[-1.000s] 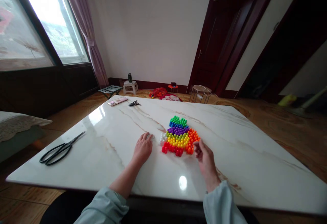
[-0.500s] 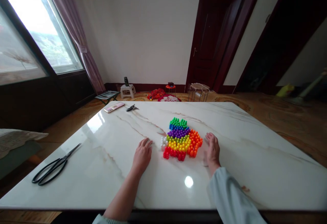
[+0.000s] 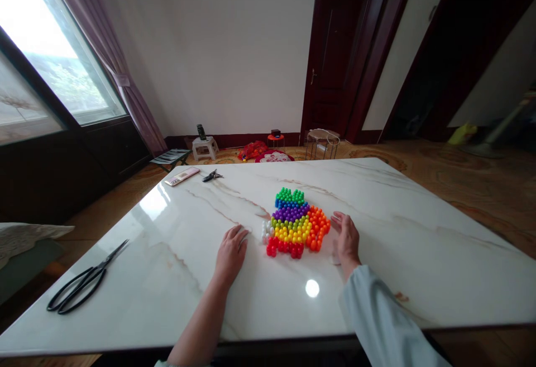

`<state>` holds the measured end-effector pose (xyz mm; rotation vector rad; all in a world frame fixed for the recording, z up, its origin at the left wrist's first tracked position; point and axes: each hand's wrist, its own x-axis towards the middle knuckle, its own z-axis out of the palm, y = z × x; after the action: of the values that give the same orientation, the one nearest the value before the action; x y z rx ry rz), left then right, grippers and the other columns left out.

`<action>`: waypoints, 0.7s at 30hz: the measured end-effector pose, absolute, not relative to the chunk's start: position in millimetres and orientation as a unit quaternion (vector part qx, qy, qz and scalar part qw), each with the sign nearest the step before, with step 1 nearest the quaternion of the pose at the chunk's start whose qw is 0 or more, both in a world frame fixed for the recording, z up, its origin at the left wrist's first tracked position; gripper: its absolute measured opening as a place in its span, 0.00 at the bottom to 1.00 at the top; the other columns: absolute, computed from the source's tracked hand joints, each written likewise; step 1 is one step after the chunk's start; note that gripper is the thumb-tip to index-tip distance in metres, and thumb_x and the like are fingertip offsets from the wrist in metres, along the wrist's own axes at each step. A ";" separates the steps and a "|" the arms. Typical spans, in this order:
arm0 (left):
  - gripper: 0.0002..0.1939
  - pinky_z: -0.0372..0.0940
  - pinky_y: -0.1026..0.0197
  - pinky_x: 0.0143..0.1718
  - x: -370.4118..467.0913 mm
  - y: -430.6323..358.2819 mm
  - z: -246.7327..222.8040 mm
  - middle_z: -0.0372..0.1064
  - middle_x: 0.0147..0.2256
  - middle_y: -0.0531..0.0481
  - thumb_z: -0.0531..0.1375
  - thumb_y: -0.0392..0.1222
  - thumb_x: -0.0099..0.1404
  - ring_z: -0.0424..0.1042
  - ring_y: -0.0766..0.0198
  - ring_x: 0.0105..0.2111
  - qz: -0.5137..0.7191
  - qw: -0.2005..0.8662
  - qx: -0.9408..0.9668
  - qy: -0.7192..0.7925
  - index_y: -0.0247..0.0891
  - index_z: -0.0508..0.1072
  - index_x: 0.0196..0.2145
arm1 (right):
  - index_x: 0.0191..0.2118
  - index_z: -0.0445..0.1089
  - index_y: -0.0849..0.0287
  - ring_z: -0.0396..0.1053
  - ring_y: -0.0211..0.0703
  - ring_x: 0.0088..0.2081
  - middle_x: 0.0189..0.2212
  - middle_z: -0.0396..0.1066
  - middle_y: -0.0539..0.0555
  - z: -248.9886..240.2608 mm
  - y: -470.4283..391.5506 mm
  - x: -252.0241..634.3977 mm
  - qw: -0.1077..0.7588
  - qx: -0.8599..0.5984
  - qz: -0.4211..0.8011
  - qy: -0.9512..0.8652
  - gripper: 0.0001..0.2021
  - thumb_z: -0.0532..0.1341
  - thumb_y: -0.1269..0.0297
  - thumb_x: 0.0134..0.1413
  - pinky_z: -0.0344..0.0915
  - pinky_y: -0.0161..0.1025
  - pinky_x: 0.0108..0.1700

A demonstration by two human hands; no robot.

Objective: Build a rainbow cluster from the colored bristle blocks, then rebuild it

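Observation:
A beaded piece (image 3: 291, 224) lies on the white marbled table (image 3: 167, 300), with green, blue, purple, olive, yellow and red bands, orange beads on its right side and white ones at its left edge. To its left, my left hand (image 3: 231, 249) rests on the tabletop, fingers loosely spread and holding nothing. My right hand (image 3: 347, 239) is just right of the orange beads, on its edge, open, with its fingertips close to them. Neither hand visibly grips the beads.
Black long-handled scissors (image 3: 86, 283) lie at the table's left. A phone (image 3: 182, 176) and small dark pliers (image 3: 212, 176) are near the far left edge. Stools (image 3: 205, 148) stand beyond the table by the wall.
The camera view has shifted slightly. My right hand has come a little nearer the orange beads. My left hand stays beside the piece on the table.

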<state>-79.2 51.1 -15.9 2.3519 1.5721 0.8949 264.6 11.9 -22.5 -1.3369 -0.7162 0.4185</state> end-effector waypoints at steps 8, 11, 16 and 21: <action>0.17 0.61 0.53 0.58 -80.3 50.8 -18.4 0.66 0.54 0.46 0.52 0.37 0.65 0.63 0.57 0.56 0.305 0.087 0.789 0.527 0.42 0.74 0.48 | 0.45 0.70 0.60 0.71 0.46 0.44 0.45 0.72 0.59 -20.0 11.1 262.2 0.715 -0.596 0.194 -0.309 0.30 0.49 0.37 0.55 0.66 0.46 0.49; 0.16 0.61 0.53 0.58 -80.5 50.6 -18.8 0.67 0.53 0.47 0.52 0.37 0.65 0.64 0.57 0.55 0.308 0.088 0.786 0.528 0.43 0.74 0.48 | 0.45 0.69 0.60 0.71 0.45 0.44 0.45 0.71 0.59 -18.3 10.6 261.5 0.715 -0.595 0.190 -0.314 0.30 0.49 0.37 0.56 0.66 0.45 0.49; 0.15 0.61 0.52 0.57 -79.6 48.8 -13.7 0.68 0.53 0.46 0.52 0.42 0.67 0.64 0.56 0.55 0.314 0.102 0.784 0.526 0.42 0.75 0.46 | 0.48 0.68 0.60 0.71 0.46 0.45 0.48 0.70 0.60 -18.1 11.1 262.5 0.714 -0.594 0.195 -0.316 0.31 0.48 0.37 0.56 0.65 0.46 0.50; 0.20 0.61 0.51 0.57 -78.7 46.9 -7.3 0.69 0.51 0.46 0.48 0.50 0.70 0.64 0.57 0.55 0.325 0.127 0.776 0.526 0.41 0.75 0.46 | 0.61 0.59 0.56 0.58 0.50 0.61 0.61 0.59 0.59 -16.5 11.6 260.9 0.617 -0.651 0.181 -0.403 0.36 0.46 0.36 0.55 0.51 0.51 0.62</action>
<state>-78.7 46.9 -7.3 2.2588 1.5301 0.9467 260.9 11.6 -16.5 -1.4991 -0.9283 0.4170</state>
